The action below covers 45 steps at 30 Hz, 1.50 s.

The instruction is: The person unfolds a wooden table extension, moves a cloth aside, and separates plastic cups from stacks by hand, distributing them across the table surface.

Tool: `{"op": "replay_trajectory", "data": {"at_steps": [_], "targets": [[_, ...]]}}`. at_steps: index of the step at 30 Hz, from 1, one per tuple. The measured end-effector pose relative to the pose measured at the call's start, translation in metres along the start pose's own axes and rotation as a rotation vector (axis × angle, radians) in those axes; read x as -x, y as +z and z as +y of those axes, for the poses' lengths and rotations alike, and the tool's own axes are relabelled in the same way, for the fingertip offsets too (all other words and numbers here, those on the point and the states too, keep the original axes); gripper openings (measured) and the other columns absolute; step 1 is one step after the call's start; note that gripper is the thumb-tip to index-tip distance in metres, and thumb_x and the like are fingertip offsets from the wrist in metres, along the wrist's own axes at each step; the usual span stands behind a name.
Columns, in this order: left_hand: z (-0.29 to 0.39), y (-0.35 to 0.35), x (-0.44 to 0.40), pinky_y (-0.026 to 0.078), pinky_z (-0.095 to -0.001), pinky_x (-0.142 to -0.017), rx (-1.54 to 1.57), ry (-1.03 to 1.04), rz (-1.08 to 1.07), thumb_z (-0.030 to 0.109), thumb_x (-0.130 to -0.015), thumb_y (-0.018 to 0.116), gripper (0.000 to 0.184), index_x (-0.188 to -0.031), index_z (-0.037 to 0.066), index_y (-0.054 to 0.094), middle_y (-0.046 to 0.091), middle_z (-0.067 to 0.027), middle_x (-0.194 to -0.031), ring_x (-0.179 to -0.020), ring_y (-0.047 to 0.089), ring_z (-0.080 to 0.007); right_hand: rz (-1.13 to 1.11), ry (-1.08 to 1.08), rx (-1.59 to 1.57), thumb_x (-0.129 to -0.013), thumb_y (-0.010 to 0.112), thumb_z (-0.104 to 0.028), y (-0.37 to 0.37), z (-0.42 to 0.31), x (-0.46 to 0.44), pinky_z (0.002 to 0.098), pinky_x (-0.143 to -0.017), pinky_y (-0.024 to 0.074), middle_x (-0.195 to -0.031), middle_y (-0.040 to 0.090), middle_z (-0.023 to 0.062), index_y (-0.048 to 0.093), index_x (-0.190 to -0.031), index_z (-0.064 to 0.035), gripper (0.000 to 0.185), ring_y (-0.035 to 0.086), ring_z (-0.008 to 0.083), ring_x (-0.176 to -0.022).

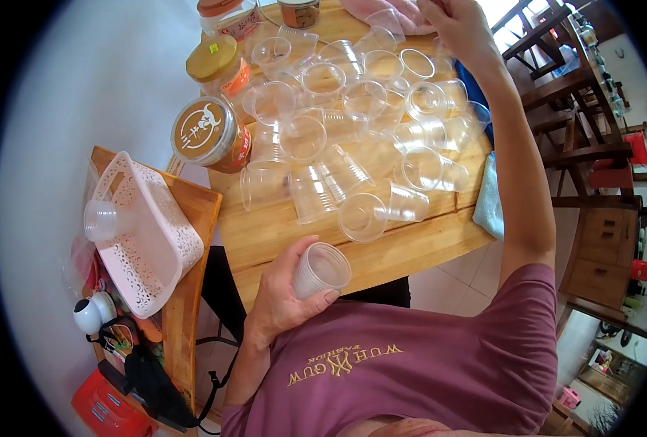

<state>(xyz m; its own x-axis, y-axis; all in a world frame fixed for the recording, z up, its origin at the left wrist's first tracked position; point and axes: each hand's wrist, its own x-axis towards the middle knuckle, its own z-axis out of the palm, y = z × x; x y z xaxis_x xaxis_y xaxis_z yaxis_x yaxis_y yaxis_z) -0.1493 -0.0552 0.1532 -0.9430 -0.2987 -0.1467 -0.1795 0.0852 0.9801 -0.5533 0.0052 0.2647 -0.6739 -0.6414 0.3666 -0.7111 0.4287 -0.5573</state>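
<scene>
My left hand (286, 295) is closed around a stack of nested clear plastic cups (322, 269), held tilted just off the table's near edge with the open rims facing up. Out at the far right, my right hand (463, 29) reaches over the far end of the table beside a pink towel (403, 16). Its fingers are curled together and partly cut off by the top edge, so what they hold, if anything, cannot be made out. Between the hands, many loose clear cups (362, 217) lie on their sides or stand across the wooden table (265, 251).
Lidded jars (211, 135) line the table's left side. A white perforated basket (152, 251) with clear cups (105, 221) at its rim rests on a lower wooden surface to the left, near a red box (109, 404). A light blue cloth (489, 200) hangs at the right edge.
</scene>
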Motion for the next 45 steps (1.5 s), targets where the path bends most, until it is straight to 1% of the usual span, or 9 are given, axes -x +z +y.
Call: {"op": "replay_trajectory", "data": {"at_steps": [1, 3, 9, 15, 28, 31, 37, 43, 45], "targets": [[0.000, 0.000, -0.001, 0.050, -0.0375, -0.091, 0.004, -0.002, 0.001, 0.032, -0.073, 0.084, 0.076, -0.134, 0.000, 0.050, 0.065, -0.0174, -0.113, -0.104, 0.065, -0.0308, -0.004, -0.065, -0.192, -0.087, 0.070, -0.051, -0.004, -0.013, 0.017, 0.0333, -0.065, 0.0489, -0.074, 0.065, 0.0092, 0.069, -0.092, 0.0023, 0.053, 0.060, 0.0188, -0.069], [0.000, 0.000, -0.004, 0.049, -0.0353, -0.091, -0.015, 0.074, -0.017, 0.032, -0.073, 0.084, 0.076, -0.133, 0.000, 0.050, 0.064, -0.0164, -0.113, -0.104, 0.065, -0.0280, -0.254, -0.163, -0.263, -0.095, 0.066, -0.015, -0.014, -0.036, 0.064, 0.0222, -0.064, 0.0498, -0.083, 0.067, 0.0026, 0.067, -0.111, -0.0023, 0.020, 0.063, 0.0085, -0.078], [0.008, 0.006, -0.007, 0.048, -0.0326, -0.092, 0.297, -0.013, -0.033, 0.030, -0.074, 0.084, 0.077, -0.135, 0.000, 0.049, 0.063, -0.0118, -0.118, -0.109, 0.061, -0.0197, -0.907, -0.513, -0.353, -0.086, 0.069, -0.019, -0.006, -0.102, 0.169, 0.0414, -0.065, 0.0543, -0.092, 0.062, 0.0105, 0.062, -0.093, -0.0016, 0.020, 0.066, 0.0327, -0.085], [0.015, 0.005, -0.004, 0.045, -0.0302, -0.098, 0.582, -0.102, -0.087, 0.026, -0.077, 0.085, 0.080, -0.140, 0.000, 0.043, 0.058, -0.0075, -0.126, -0.115, 0.055, -0.0152, -0.800, -0.595, -0.406, -0.080, 0.068, -0.017, 0.008, -0.101, 0.202, 0.0418, -0.060, 0.0535, -0.092, 0.059, 0.0111, 0.060, -0.081, -0.0013, 0.018, 0.065, 0.0289, -0.083], [0.020, 0.026, -0.015, 0.048, -0.0304, -0.092, 0.354, -0.091, -0.118, 0.023, -0.073, 0.085, 0.070, -0.131, 0.002, 0.051, 0.064, -0.0077, -0.114, -0.105, 0.061, -0.0161, -0.821, -0.457, -0.461, -0.080, 0.064, -0.012, -0.010, -0.078, 0.223, 0.0403, -0.056, 0.0503, -0.092, 0.056, 0.0128, 0.055, -0.076, -0.0021, 0.014, 0.063, 0.0303, -0.069], [0.015, 0.025, -0.016, 0.050, -0.0313, -0.089, 0.137, -0.049, -0.090, 0.025, -0.072, 0.085, 0.069, -0.129, 0.002, 0.053, 0.066, -0.0086, -0.109, -0.102, 0.063, -0.0179, -0.713, -0.385, -0.442, -0.079, 0.064, -0.005, -0.024, -0.071, 0.222, 0.0393, -0.055, 0.0498, -0.091, 0.058, 0.0111, 0.056, -0.078, -0.0027, 0.008, 0.062, 0.0291, -0.067], [0.007, 0.023, -0.010, 0.051, -0.0330, -0.089, 0.210, -0.118, -0.027, 0.028, -0.071, 0.084, 0.069, -0.128, 0.002, 0.054, 0.066, -0.0106, -0.106, -0.100, 0.065, -0.0209, 0.124, -0.087, 0.058, -0.091, 0.065, -0.008, -0.055, 0.006, 0.171, 0.0331, -0.058, 0.0453, -0.074, 0.056, 0.0104, 0.064, -0.089, -0.0019, 0.007, 0.054, 0.0253, -0.064], [0.012, 0.026, -0.011, 0.051, -0.0358, -0.089, -0.004, -0.057, -0.057, 0.036, -0.072, 0.084, 0.073, -0.128, 0.000, 0.053, 0.066, -0.0138, -0.107, -0.101, 0.065, -0.0251, 0.296, -0.080, 0.321, -0.097, 0.056, -0.029, -0.034, 0.118, 0.099, 0.0430, -0.077, 0.0514, -0.091, 0.068, 0.0171, 0.068, -0.098, -0.0017, 0.029, 0.066, 0.0353, -0.081], [0.011, 0.025, -0.010, 0.049, -0.0312, -0.091, 0.001, -0.084, -0.116, 0.036, -0.073, 0.084, 0.080, -0.135, 0.000, 0.047, 0.062, -0.0092, -0.112, -0.103, 0.061, -0.0176, 0.285, 0.015, 0.372, -0.097, 0.055, -0.032, -0.025, 0.141, 0.087, 0.0458, -0.084, 0.0517, -0.100, 0.069, 0.0197, 0.069, -0.100, -0.0023, 0.033, 0.066, 0.0390, -0.092]]}}
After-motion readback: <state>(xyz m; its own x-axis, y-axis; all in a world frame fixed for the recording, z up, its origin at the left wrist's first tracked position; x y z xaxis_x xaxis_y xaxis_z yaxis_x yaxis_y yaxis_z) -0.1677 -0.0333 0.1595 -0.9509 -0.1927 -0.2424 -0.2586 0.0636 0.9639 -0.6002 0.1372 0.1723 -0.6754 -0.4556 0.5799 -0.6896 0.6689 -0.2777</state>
